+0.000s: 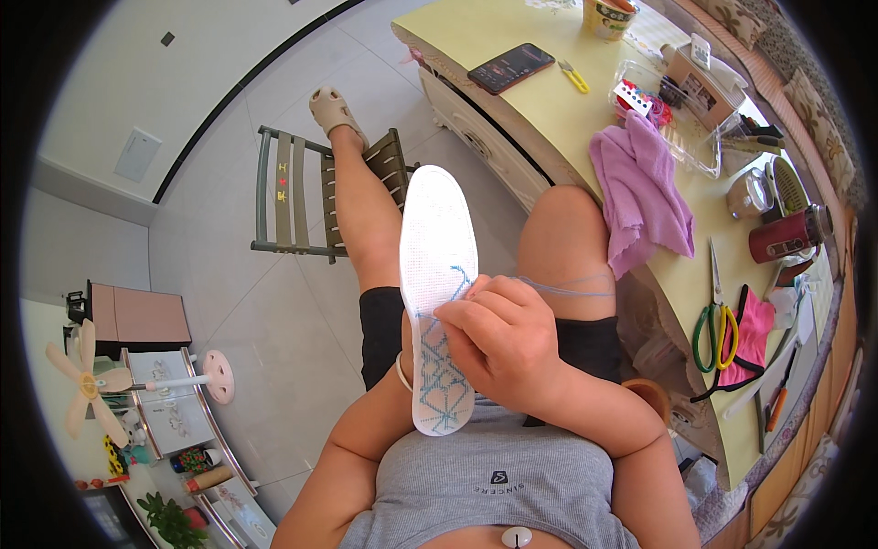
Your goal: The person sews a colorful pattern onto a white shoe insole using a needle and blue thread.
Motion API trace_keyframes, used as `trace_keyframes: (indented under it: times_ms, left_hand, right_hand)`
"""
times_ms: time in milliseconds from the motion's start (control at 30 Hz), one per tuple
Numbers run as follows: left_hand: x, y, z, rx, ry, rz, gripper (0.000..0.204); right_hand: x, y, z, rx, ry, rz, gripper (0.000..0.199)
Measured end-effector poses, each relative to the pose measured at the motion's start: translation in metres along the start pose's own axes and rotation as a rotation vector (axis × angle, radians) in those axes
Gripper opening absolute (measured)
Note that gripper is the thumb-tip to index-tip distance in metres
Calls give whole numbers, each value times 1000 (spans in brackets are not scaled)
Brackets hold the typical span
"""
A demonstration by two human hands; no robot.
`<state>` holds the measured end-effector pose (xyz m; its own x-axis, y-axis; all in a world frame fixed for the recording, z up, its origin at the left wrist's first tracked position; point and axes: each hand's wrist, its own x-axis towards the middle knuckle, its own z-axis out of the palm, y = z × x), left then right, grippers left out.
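White insole [437, 224] w/ blue stitches [444, 389] is up over the lap [585, 343]. R hand [508, 339]: fingertips pinched tight by it; can't tell on what. L hand [407, 340] mostly hid behind, can't tell grip. Gray top [416, 480] has dark letters [498, 489]; chair [299, 215] has yellow writing [282, 195].

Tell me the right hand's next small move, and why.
Probably ease the blue thread snug: a length runs across the right thigh, and the right hand is bent over the insole, beside its blue stitching.
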<state>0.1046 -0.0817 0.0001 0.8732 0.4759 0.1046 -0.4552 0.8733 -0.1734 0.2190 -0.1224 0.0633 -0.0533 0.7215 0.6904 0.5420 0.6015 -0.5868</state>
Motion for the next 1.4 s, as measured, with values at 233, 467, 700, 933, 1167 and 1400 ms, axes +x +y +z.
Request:
trace_keyframes:
  times_ms: [233,467,700,933,1167,1400]
  left_hand:
    - [-4,0,5,79,98,55,32]
    - [-16,5,31,735,452,417,25]
    - [-10,-13,55,1145,487,510,40]
    - [-14,-15,57,1300,480,539,40]
    - [-14,-15,52,1334,475,560,40]
    - [-14,-14,55,1300,484,560,40]
  right_hand:
    - [-1,0,0,5,7,15,18]
    - [-4,12,-24,271,-73,350,15]
    - [-50,41,-23,1228,53,876,8]
    - [-55,39,-16,1310,82,897,7]
    - [-56,38,-13,1281,100,891,9]
    - [-56,41,-13,1306,85,858,11]
